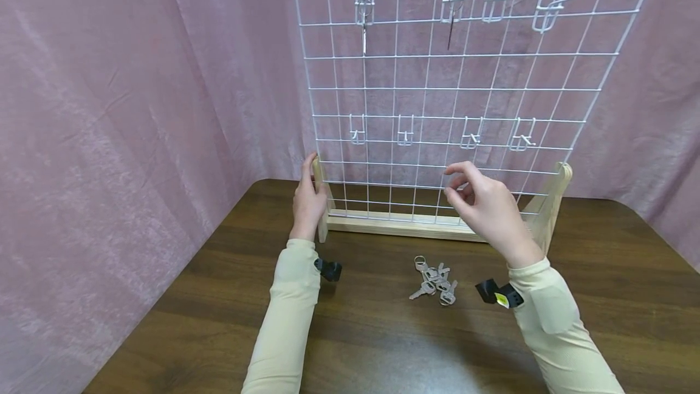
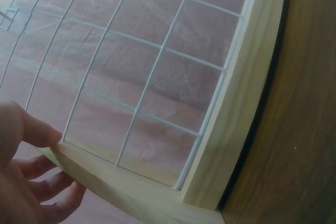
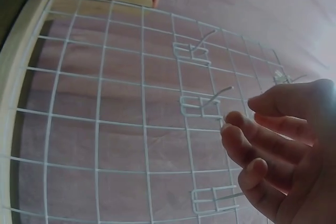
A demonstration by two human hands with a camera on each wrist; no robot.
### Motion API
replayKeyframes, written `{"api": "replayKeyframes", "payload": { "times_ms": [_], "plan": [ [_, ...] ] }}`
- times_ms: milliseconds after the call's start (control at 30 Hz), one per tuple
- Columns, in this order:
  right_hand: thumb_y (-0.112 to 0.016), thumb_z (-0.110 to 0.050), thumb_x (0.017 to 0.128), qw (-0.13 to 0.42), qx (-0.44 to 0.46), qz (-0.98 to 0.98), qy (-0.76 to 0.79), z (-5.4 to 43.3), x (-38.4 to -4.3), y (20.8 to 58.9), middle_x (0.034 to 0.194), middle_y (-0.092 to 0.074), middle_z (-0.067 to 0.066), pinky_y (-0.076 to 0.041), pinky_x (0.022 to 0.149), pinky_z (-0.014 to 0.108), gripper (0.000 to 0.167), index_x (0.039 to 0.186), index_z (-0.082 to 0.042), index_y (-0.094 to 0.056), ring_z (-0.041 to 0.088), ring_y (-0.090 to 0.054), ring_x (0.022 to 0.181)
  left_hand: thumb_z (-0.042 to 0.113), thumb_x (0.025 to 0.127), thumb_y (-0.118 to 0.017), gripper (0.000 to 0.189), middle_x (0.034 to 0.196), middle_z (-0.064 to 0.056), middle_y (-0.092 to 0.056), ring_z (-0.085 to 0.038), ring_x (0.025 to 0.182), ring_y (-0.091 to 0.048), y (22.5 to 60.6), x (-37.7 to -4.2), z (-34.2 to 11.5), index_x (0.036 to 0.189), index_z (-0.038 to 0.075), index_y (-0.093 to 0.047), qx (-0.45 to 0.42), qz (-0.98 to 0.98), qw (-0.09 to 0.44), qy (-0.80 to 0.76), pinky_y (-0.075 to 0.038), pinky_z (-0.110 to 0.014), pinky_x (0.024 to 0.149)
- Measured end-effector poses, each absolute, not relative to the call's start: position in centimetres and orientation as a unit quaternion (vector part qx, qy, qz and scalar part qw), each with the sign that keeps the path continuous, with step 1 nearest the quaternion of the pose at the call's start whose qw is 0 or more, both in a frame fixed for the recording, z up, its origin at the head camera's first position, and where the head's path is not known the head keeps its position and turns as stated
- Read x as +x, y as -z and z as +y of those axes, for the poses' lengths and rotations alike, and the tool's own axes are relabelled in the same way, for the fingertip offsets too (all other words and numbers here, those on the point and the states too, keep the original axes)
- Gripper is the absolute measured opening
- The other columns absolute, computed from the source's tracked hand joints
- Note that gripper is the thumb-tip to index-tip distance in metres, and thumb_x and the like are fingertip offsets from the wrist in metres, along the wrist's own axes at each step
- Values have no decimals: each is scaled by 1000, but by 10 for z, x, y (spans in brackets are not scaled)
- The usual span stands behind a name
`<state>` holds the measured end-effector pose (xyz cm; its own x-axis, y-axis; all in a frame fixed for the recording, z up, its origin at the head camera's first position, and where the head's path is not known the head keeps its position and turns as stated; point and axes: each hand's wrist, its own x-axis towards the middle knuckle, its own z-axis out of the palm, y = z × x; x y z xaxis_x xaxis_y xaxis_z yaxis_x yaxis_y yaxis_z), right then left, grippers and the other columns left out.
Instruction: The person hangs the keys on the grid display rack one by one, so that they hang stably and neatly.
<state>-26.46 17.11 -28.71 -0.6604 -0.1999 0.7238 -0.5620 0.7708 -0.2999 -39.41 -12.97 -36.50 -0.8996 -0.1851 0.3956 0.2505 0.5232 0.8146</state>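
Standing at the upper right of the head view, the wire rack [image 1: 395,88] is held in a wooden stand [image 1: 383,225]. The stand's left end is gripped between the thumb and fingers of the left hand [image 1: 308,204]. The right hand [image 1: 489,202] is raised at right of centre, its fingers loosely curled, a narrow gap left to the thumb. Loose keys [image 1: 437,283] are heaped on the table [image 1: 219,321] at lower centre; two hung keys [image 1: 364,41] are seen on hooks [image 1: 364,3] at upper centre.

Pinkish-mauve crinkled fabric [image 1: 137,108] hangs from nine through twelve to three o'clock; a dark brown wood-grain table [image 1: 208,303] with rounded far corners fills six o'clock, catching soft light
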Motion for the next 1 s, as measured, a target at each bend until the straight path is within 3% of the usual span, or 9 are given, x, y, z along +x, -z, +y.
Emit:
{"api": "replayKeyframes", "payload": {
  "times_ms": [400, 667, 1000],
  "plan": [
    [-63, -6, 88, 262, 245, -906, -223, 173, -265, 295, 80, -74, 3, -52, 61, 35, 20, 107, -10, -61, 16, -69, 71, 5, 92, -49, 70, 117, -19, -64, -37, 87, -64, 366, -393, -128, 147, 43, -27, -28, -847, 236, 475, -52, -48, 69],
    [-64, -12, 89, 134, 277, -936, -173, 179, -272, 300, 86, -73, 0, -51, 64, 33, 21, 110, -12, -60, 12, -66, 74, 5, 94, -47, 68, 117, -19, -62, -37, 87, -63, 363, -393, -132, 148, 41, -27, -28, -848, 234, 474, -53, -48, 70],
    [-67, -14, 84, -14, 308, -943, -128, 190, -290, 322, 82, -68, -4, -50, 66, 28, 12, 96, -15, -64, 6, -61, 73, 6, 95, -46, 69, 122, -20, -61, -38, 92, -65, 366, -393, -129, 148, 44, -25, -30, -848, 224, 479, -54, -50, 74]
  ]
}}
